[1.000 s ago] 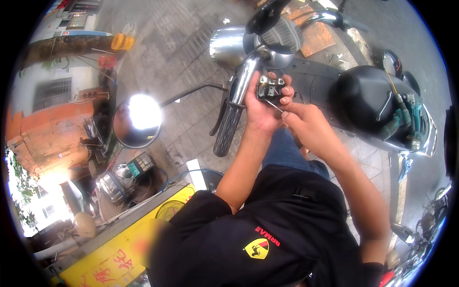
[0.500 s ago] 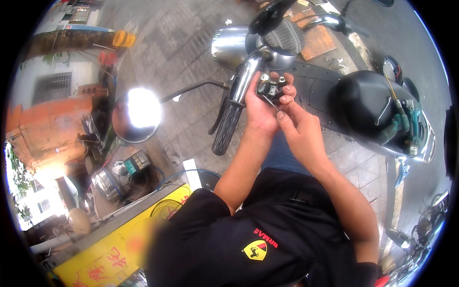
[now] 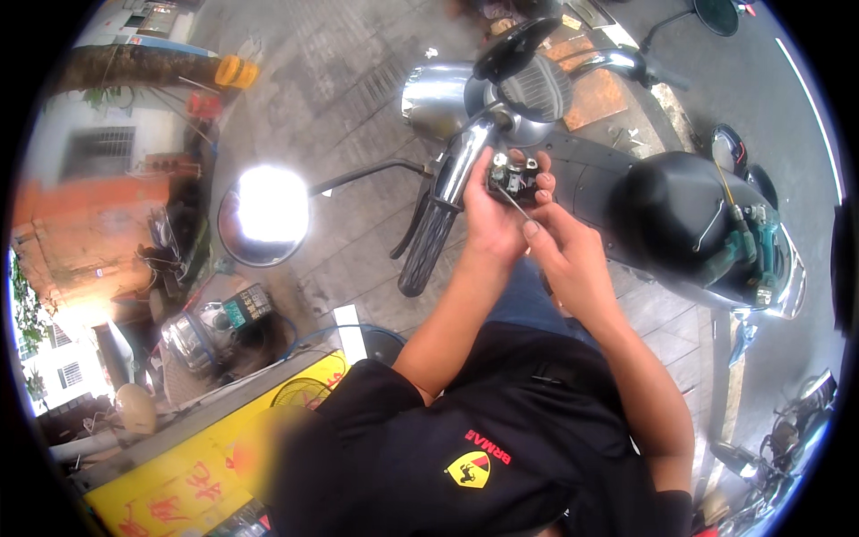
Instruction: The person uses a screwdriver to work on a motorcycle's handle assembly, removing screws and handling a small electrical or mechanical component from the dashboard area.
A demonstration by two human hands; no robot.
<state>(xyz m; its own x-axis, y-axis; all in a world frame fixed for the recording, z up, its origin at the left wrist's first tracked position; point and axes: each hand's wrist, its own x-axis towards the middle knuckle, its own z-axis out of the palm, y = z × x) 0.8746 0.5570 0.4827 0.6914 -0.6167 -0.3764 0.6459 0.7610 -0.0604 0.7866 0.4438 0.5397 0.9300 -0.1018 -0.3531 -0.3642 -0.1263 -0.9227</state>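
Left fingers curled round black metal-lugged component; right fingers pinch slim tool, more shaft bare ahead than before; probing likely continues.

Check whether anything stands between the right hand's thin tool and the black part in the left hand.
Nothing visible does. The right hand pinches the thin tool, its tip at the near edge of the black part. The left hand's fingers curl around the right side, beside the tool's line.

The small black part mixes plastic and bright metal; the thin silver rod looks metallic, the silver handlebar tube glossy, the black patterned grip rough.
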